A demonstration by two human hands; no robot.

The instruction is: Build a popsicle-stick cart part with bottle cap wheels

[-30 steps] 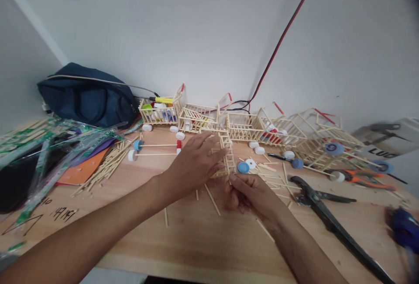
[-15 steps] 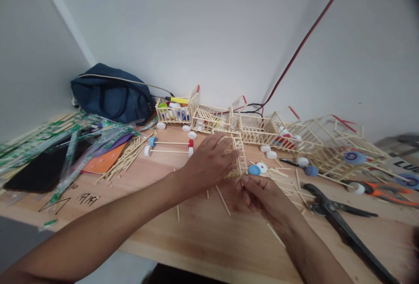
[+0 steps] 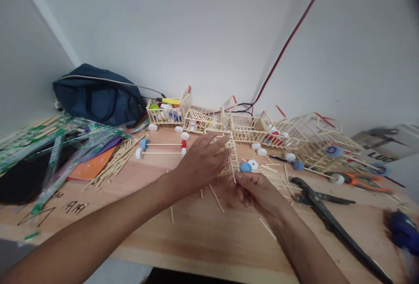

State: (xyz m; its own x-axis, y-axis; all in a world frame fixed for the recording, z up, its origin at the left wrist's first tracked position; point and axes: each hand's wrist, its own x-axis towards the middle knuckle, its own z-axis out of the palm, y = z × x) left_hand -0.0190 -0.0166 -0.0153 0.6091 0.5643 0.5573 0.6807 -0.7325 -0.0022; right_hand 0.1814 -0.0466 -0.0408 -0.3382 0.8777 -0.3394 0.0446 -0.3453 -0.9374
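A small ladder-like frame of thin wooden sticks (image 3: 232,155) lies in the middle of the table. Over its left part reaches my left hand (image 3: 204,157), palm down, with fingers stretched out and spread; its thumb is hidden. My right hand (image 3: 250,188) is closed, thumb against curled fingers, at the near end of a wooden stick (image 3: 234,177) along the frame's edge. Just beyond that hand lie a blue bottle cap (image 3: 245,167) and a white disc (image 3: 252,164).
Stick-built carts (image 3: 248,129) with cap wheels line the wall. Black pincers (image 3: 322,214) and orange-handled pliers (image 3: 363,180) lie to the right. On the left are a blue bag (image 3: 98,96), loose sticks (image 3: 114,162), plastic wrappers (image 3: 54,166) and two wheeled axles (image 3: 163,145).
The view has swung slightly right, bringing a dark blue object in at the right edge. My left fingers look a little more spread. My right hand stays at the frame's near end.
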